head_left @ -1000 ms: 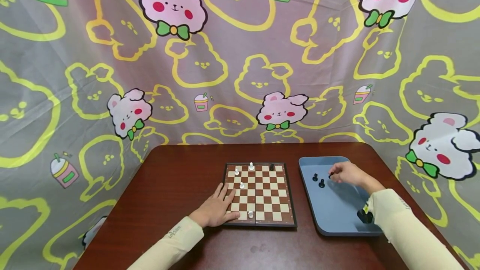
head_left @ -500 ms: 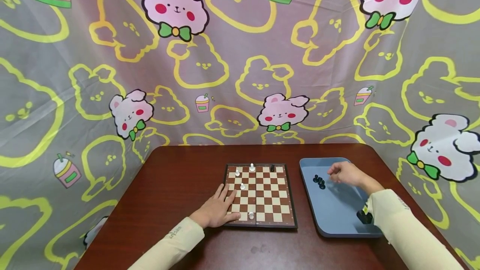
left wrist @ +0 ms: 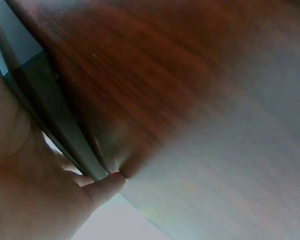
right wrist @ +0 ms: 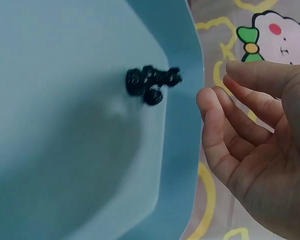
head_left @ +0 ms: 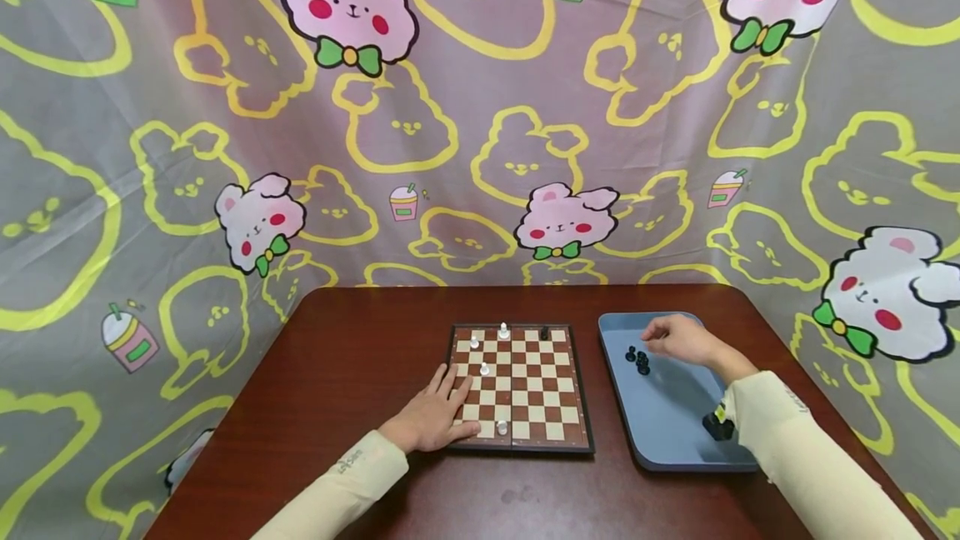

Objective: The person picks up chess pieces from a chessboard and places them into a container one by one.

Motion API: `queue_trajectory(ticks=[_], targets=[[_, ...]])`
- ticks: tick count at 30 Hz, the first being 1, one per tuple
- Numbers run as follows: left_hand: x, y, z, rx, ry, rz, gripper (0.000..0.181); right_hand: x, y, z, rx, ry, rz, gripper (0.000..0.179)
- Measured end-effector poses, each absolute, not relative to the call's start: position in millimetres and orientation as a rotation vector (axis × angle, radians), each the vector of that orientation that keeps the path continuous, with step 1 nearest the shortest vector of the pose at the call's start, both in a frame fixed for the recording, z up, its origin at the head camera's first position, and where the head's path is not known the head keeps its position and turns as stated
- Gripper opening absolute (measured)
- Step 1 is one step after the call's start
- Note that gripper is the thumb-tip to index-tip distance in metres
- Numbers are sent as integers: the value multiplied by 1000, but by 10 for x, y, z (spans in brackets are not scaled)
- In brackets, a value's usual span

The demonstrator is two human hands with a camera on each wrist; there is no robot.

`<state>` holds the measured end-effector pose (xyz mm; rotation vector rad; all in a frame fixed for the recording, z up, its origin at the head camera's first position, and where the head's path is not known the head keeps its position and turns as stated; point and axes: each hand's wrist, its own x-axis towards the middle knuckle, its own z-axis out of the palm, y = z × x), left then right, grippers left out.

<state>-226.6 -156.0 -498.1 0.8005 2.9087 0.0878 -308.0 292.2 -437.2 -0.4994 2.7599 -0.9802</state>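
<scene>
My left hand [head_left: 431, 417] rests with spread fingers on the left edge of a brown-and-cream chessboard [head_left: 536, 415]. In the left wrist view, the thumb lies along the board's dark side [left wrist: 50, 100]. Four-legged shapes are absent; white chess pieces [head_left: 484, 370] stand on the board's left half, and a black chess piece [head_left: 545, 333] is near its far right. Over the blue tray [head_left: 652, 440], my right hand [head_left: 678, 338] hovers with loosely bent fingers, nothing between thumb and fingertips. Black chess pieces [right wrist: 150, 82] lie bunched in the tray, just beyond those fingertips.
The tray's raised rim [right wrist: 199, 65] surrounds the black pieces. A dark wooden table [head_left: 360, 340] carries board and tray. Behind it hangs a patterned cloth [head_left: 450, 148]. A black wrist camera [head_left: 717, 426] sits under the right sleeve, over the tray.
My right hand has let go of a black chess piece, which now lies with the others in the tray, and has shifted left. The left hand stays put on the board.
</scene>
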Motion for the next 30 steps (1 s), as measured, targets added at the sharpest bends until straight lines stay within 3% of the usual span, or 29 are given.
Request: queue_trajectory(ticks=[10,23,30], targets=[[-2279,-1555,-4980,776,2899,90,84,-3172,2674,-4291,-543,2729,-993,23],[-2267,-1561,-4979,775,2898,116,84,-3269,2214,-4197,-595,2754,-988,13],[-2269,-1566,-5002,774,2907,105,85,-3327,1957,-4248,-569,2732,-984,23]])
